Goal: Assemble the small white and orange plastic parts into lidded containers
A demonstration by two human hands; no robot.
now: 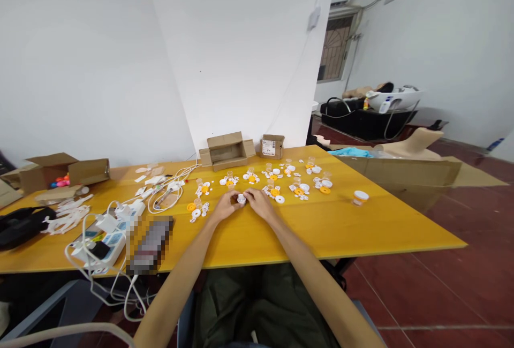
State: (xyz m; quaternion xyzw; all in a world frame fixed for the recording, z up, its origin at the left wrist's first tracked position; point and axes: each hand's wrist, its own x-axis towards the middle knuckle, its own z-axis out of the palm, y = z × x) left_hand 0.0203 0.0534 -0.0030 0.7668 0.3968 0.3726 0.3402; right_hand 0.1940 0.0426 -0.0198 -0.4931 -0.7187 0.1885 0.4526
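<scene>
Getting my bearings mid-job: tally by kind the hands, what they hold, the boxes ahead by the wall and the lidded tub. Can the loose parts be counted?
Hands: 2 (left, right)
Held white part: 1
Boxes: 2 (wide, small)
Tub: 1
Total: 6
Loose parts: too small to count surely.

The white piece [241, 198] is partly hidden; pixelation obscures a device [151, 242].

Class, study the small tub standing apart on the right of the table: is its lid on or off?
On: the white lid covers the top of the upright tub.
</scene>
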